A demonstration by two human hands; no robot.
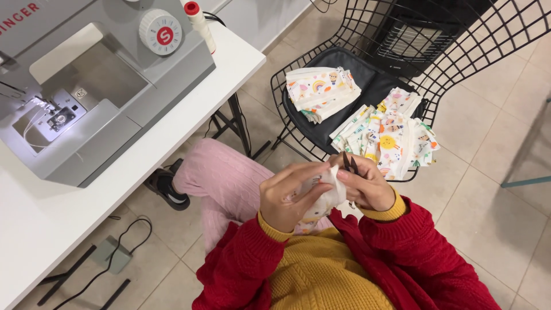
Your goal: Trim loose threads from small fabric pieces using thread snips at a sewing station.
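Note:
In front of my chest, my left hand (287, 198) grips a small white fabric piece (326, 198) with a colourful print, bunched between the fingers. My right hand (370, 186) touches the same piece from the right and holds small dark snips (350, 163), their tips pointing up just above the fabric. Both arms wear red sleeves over yellow cuffs.
A black wire chair (436, 63) on the right holds two stacks of printed fabric pieces (321, 92) (387, 138). A grey sewing machine (86, 86) stands on the white table (189, 120) at left, with a thread spool (198, 23). A foot pedal (112, 252) lies on the tiled floor.

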